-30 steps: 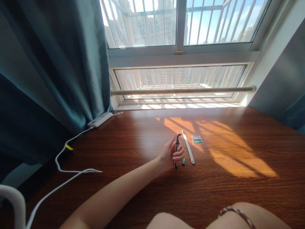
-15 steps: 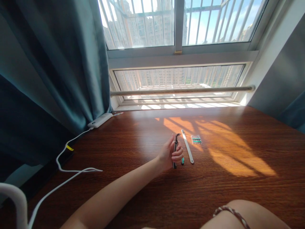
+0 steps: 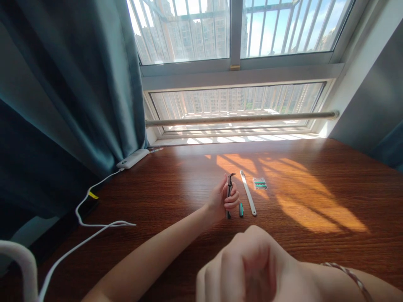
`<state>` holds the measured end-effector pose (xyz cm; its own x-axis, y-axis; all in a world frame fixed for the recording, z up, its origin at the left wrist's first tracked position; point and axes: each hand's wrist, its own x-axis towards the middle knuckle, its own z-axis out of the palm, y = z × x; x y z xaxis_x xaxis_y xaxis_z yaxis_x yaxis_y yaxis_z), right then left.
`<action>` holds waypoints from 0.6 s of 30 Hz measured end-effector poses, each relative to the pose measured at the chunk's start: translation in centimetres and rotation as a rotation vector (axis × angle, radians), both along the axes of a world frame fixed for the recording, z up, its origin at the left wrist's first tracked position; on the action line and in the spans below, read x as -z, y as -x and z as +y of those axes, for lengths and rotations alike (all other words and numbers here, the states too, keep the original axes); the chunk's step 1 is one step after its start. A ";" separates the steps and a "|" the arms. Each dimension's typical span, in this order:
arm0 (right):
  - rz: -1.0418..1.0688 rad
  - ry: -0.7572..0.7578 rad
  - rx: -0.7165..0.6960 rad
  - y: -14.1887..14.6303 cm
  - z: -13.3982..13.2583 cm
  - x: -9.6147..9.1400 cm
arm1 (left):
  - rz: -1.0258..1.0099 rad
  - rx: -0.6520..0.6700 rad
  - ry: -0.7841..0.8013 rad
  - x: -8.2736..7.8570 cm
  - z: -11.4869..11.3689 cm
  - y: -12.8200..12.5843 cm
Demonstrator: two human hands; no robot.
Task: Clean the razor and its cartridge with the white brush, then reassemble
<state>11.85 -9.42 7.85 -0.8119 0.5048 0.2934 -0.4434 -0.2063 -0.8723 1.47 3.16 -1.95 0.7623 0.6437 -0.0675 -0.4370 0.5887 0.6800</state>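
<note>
My left hand [image 3: 218,199] is closed around a dark razor handle [image 3: 229,195], held upright with its bent, bare neck at the top. Just right of that hand, a green and black razor cartridge [image 3: 241,210] lies on the table. Beside it is a slim white stick [image 3: 248,193] with a small hole at its near end. Farther right sits a clear case [image 3: 260,183] with green cartridges in it. Large in the foreground, my right hand [image 3: 242,268] is curled into a fist above the table; its fingertips are hidden, so what it holds, if anything, does not show.
The brown wooden table [image 3: 315,260] runs up to a barred window with a metal rail [image 3: 239,120]. At the left, a white power strip [image 3: 134,159] lies by a blue-grey curtain [image 3: 94,84], and a white cable [image 3: 75,214] trails over the table edge.
My right hand has risen into the foreground as a fist, from the lower right. My left hand, with the razor handle, has shifted slightly left and up, uncovering more of the loose cartridge.
</note>
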 end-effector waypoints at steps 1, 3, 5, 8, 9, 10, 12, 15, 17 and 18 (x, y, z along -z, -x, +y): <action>-0.025 0.006 0.054 -0.6 0.5 0.5 | 0.032 -0.018 -0.022 -0.2 0.1 0.1; -0.083 -0.105 0.290 -1.9 1.9 2.4 | 0.118 -0.068 -0.085 -0.6 0.2 0.2; -0.324 -0.380 0.633 -3.5 3.9 5.0 | 0.227 -0.139 -0.174 -0.9 0.2 0.4; -0.763 -0.666 1.083 -5.8 7.6 9.3 | 0.445 -0.262 -0.379 -0.8 -0.1 0.9; -0.886 -0.714 1.130 -6.4 8.6 10.5 | 0.526 -0.305 -0.469 -0.6 -0.3 1.2; -1.000 -0.743 1.147 -6.9 9.5 11.5 | 0.607 -0.351 -0.572 -0.4 -0.6 1.5; -1.134 -0.782 1.128 -7.4 10.5 12.9 | 0.754 -0.441 -0.797 0.3 -1.2 2.1; -1.186 -0.779 1.097 -7.6 10.8 13.7 | 0.932 -0.572 -1.129 1.5 -2.0 2.8; -1.205 -0.759 1.095 -7.6 10.7 13.7 | 0.968 -0.601 -1.330 2.2 -2.3 3.0; -1.212 -0.747 1.094 -7.6 10.7 13.7 | 0.954 -0.597 -1.412 2.6 -2.3 3.0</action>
